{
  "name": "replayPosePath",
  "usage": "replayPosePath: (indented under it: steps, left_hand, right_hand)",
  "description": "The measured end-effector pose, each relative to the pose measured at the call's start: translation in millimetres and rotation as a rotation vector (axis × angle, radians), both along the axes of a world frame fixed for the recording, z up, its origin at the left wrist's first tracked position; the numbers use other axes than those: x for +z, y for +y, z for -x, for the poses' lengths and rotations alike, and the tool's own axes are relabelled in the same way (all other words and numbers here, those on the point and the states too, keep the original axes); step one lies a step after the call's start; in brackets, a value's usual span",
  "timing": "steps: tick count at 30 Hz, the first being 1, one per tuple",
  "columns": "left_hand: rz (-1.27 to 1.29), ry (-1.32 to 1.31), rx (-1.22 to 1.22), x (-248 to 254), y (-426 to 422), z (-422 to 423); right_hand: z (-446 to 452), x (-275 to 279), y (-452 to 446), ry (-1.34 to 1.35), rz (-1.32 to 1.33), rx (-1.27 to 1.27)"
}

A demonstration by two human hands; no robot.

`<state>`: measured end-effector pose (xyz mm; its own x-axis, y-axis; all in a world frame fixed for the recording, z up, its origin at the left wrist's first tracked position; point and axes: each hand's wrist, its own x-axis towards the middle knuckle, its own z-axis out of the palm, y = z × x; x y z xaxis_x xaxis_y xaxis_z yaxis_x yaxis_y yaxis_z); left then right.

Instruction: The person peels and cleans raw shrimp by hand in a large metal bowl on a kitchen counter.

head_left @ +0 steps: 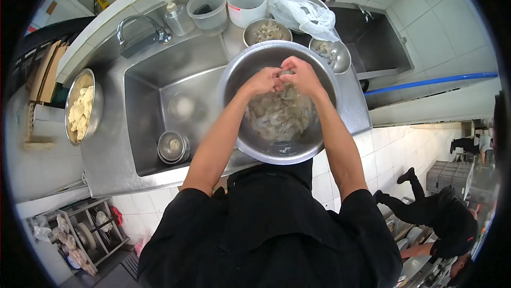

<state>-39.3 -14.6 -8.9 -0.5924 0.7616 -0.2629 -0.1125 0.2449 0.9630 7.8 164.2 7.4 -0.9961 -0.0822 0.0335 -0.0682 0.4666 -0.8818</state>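
The shrimp (pixel 286 73) is above the large metal bowl (pixel 285 155), pinched between the fingers of the left hand (pixel 263 81) and the right hand (pixel 301 75), which are closed upon it. I judge it light, soft and slippery, easily torn; a gentle grip on the shell should be best. More wet shrimps (pixel 281 117) lie below. The bowl stands on the steel surface (pixel 106 163) beside the sink (pixel 181 67), near 2 smaller bowls (pixel 345 58). Beyond are white floor tiles (pixel 351 155) and another person (pixel 450 213).

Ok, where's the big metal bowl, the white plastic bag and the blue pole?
Big metal bowl (pixel 266 56): head view, bare inner wall.
White plastic bag (pixel 304 14): head view, its crumpled middle.
Blue pole (pixel 431 83): head view, middle of its length.
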Motion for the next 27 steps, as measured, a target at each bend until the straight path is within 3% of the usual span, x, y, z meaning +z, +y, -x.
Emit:
replayPosePath:
  steps: [1, 3, 5, 7, 8, 9, 12, 14, 15, 17, 20, 24, 27]
  left_hand:
    - [-0.012, -0.023, 0.007, 2, -1, 2]
    - [-0.022, -0.045, 0.011, 6, 0, 3]
    - [-0.135, -0.165, 0.206, 9, 1, -2]
    - [-0.198, -0.208, 0.257, 4, 2, -3]
    - [-0.262, -0.256, 0.306, 1, 2, -3]
    - [-0.262, -0.254, 0.307, 2, 1, -3]
    - [-0.263, -0.278, 0.349, 3, -3, -5]
    - [0.021, 0.146, 0.375, 3, -5, -5]
    - [0.019, 0.151, 0.375, 8, -6, -10]
    - [0.084, 0.455, 0.418, 21, -10, -26]
    - [0.077, 0.460, 0.302, 8, -24, -22]
    - [0.120, 0.356, 0.129, 16, -39, -18]
    - [0.105, 0.303, 0.255, 18, -37, -22]
  right_hand:
    - [1, 1, 0, 0.004, -0.001, -0.003]
    - [3, 1, 0, -0.040, 0.367, -0.247]
    - [1, -6, -3, -0.049, 0.421, -0.282]
    - [-7, -14, -11, -0.291, 0.610, -0.389]
    - [-8, -23, -8, -0.392, 0.649, -0.204]
    - [-8, -22, -10, -0.391, 0.649, -0.202]
    - [-13, -13, -18, -0.457, 0.538, -0.197]
    - [-14, 11, -20, -0.213, -0.297, -0.066]
    - [-13, 10, -19, -0.208, -0.298, -0.067]
    - [-11, 4, -17, 0.023, -0.586, 0.100]
    - [-12, 35, -23, -0.043, -0.627, 0.138]
    - [-4, 29, -24, 0.073, -0.541, 0.293]
    - [2, 39, -34, -0.068, -0.696, 0.319]
